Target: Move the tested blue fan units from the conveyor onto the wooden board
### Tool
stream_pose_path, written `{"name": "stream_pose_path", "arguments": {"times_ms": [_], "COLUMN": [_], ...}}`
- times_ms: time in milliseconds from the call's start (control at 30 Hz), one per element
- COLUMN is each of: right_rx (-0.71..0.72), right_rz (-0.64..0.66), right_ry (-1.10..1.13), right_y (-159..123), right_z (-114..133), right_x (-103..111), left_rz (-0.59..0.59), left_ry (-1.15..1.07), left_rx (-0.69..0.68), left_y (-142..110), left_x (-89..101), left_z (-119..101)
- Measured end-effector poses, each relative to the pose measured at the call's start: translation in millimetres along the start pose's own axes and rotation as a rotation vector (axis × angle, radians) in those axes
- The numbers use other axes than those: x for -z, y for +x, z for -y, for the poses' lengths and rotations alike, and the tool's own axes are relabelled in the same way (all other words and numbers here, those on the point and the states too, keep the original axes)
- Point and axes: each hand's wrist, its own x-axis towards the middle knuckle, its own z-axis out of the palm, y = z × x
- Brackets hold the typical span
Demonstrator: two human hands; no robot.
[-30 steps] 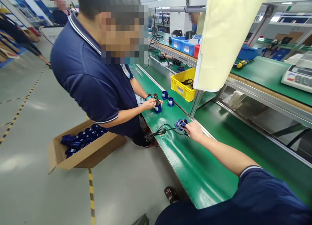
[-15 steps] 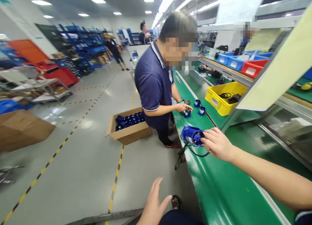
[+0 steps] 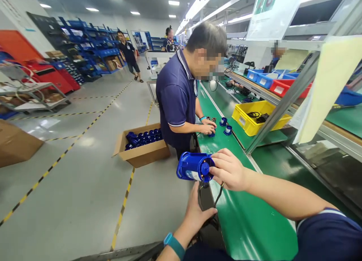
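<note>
My right hand [image 3: 230, 170] grips the rim of a blue motor housing [image 3: 190, 166] and holds it above the near edge of the green workbench [image 3: 249, 212]. The housing lies on its side in the air, its round open end with copper-coloured parts towards me. A white label shows on its lower side. From beneath it a black cable [image 3: 219, 196] hangs down. Just below the housing is my left hand [image 3: 195, 210], thumb and fingers apart, with a teal band on the wrist. Whether its fingertips touch the housing is hard to make out.
A co-worker [image 3: 181, 91] stands at the bench, both hands on a blue part. Two blue housings [image 3: 227, 130] stand beside those hands. A cardboard box [image 3: 144, 153] of blue parts sits on the floor. At the right are a yellow bin [image 3: 246, 119] and a slanted metal post [image 3: 279, 103].
My right hand has brought the blue motor housing left and towards me, off the bench side. My left hand has risen to just under it. The co-worker's hands have closed over a part.
</note>
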Motion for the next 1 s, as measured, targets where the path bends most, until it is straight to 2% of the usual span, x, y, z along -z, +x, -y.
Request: {"name": "stream_pose_path", "arguments": {"times_ms": [100, 167, 267, 367, 433, 500, 567, 667, 767, 867, 1000], "right_rx": [0.043, 0.075, 0.123, 0.184, 0.233, 0.291, 0.371, 0.504, 0.635, 0.779, 0.98], "right_rz": [-0.035, -0.05, -0.075, -0.108, -0.13, -0.145, -0.121, -0.031, 0.068, 0.171, 0.312], "right_ry": [0.067, 0.109, 0.187, 0.32, 0.424, 0.524, 0.617, 0.733, 0.834, 0.913, 0.924], "right_y": [22, 37, 57, 80, 100, 120, 138, 155, 157, 147, 122], "right_z": [16, 27, 39, 53, 74, 109, 160, 261, 380, 507, 662], "right_x": [4, 4, -4, -29, -52, -76, -99, -129, -150, -163, -172], "left_rz": [0.267, 0.332, 0.331, 0.331, 0.299, 0.239, 0.166, 0.062, -0.123, -0.353, -0.697], "left_ry": [-0.175, -0.169, -0.171, -0.291, -0.333, -0.313, -0.275, -0.28, -0.354, -0.449, -0.68], "left_rx": [0.091, 0.185, 0.258, 0.226, 0.166, 0.115, 0.075, 0.031, 0.047, 0.071, -0.005], "left_y": [-35, -68, -114, -156, -188, -225, -268, -343, -425, -503, -580], "left_x": [-4.6, -5.8, -2.8, 9.6, 20.3, 29.9, 37.5, 44.4, 43.6, 36.3, 23.1], "left_z": [-18, -28, -35, -37, -38, -41, -47, -58, -68, -75, -80]}}
